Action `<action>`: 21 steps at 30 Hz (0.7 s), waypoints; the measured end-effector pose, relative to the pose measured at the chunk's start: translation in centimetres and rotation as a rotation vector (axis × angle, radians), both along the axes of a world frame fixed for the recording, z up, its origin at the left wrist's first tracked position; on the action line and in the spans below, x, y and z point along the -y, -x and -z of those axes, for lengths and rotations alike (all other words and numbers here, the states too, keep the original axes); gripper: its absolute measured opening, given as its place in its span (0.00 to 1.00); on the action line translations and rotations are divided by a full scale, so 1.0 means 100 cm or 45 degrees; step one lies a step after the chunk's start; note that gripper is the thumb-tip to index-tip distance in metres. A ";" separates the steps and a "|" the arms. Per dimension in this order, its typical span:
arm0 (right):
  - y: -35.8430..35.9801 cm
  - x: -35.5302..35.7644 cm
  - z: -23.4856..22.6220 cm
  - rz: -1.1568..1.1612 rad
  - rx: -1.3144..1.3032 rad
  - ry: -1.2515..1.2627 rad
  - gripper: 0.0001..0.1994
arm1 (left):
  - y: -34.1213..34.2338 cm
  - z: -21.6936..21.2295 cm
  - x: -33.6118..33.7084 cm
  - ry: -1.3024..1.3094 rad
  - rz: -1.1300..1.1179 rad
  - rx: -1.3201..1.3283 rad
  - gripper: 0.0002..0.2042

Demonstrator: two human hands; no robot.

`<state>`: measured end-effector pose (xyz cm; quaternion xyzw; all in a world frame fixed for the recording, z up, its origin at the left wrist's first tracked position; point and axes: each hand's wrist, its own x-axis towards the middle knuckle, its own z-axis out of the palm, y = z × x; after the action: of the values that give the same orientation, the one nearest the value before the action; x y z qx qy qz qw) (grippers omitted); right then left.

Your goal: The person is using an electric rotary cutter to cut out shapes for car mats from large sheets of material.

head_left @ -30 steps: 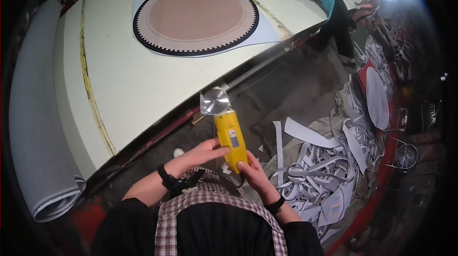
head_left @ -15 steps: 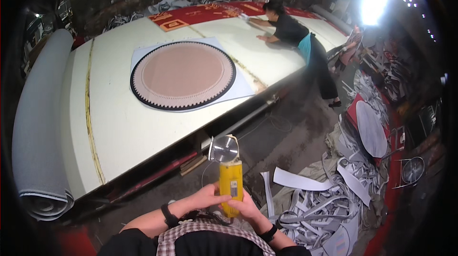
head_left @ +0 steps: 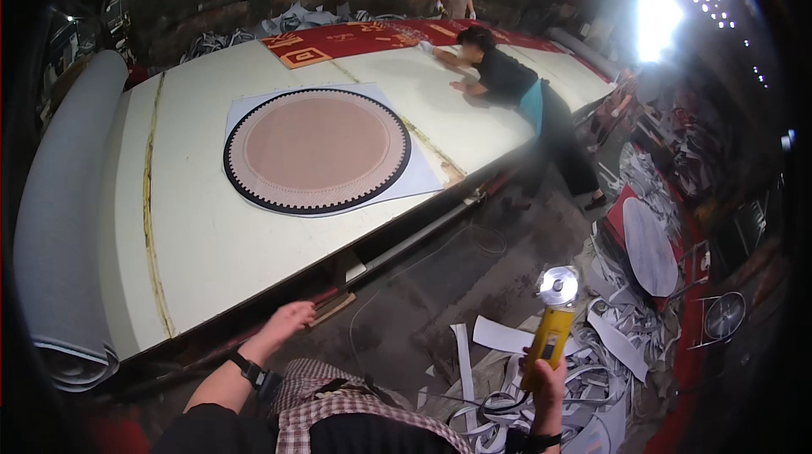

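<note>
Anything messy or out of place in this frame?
Yes. White offcut strips lie in a tangled heap on the floor beside the right hand, which holds a yellow rotary cutter above them. The round rug lies flat on the long table, nothing askew. The left hand is empty.

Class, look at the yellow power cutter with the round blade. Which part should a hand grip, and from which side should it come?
Grip the yellow cutter around the lower end of its long yellow body, coming from below, as the right hand does. The body is slim enough for fingers to wrap, and the shiny round blade sits at the far top end, well away from that grip.
</note>
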<state>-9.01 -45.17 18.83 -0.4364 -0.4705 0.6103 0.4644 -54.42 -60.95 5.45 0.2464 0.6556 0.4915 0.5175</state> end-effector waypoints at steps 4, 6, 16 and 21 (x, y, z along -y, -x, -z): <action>0.024 0.001 0.006 0.063 -0.059 -0.055 0.27 | 0.065 0.026 0.009 0.035 -0.402 0.168 0.19; 0.047 0.004 0.015 0.082 -0.034 -0.009 0.27 | 0.099 0.040 0.003 0.021 -0.526 0.239 0.24; 0.232 0.039 0.061 0.035 -0.023 0.270 0.22 | 0.283 0.106 -0.063 0.030 -0.884 0.491 0.26; 0.312 0.063 0.069 0.054 -0.042 0.430 0.24 | 0.369 0.133 -0.094 -0.025 -0.937 0.527 0.25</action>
<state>-40.18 -51.47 11.97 -0.5078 -0.3444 0.6778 0.4050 -91.32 -51.51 -7.81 -0.1032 0.5774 0.6891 0.4257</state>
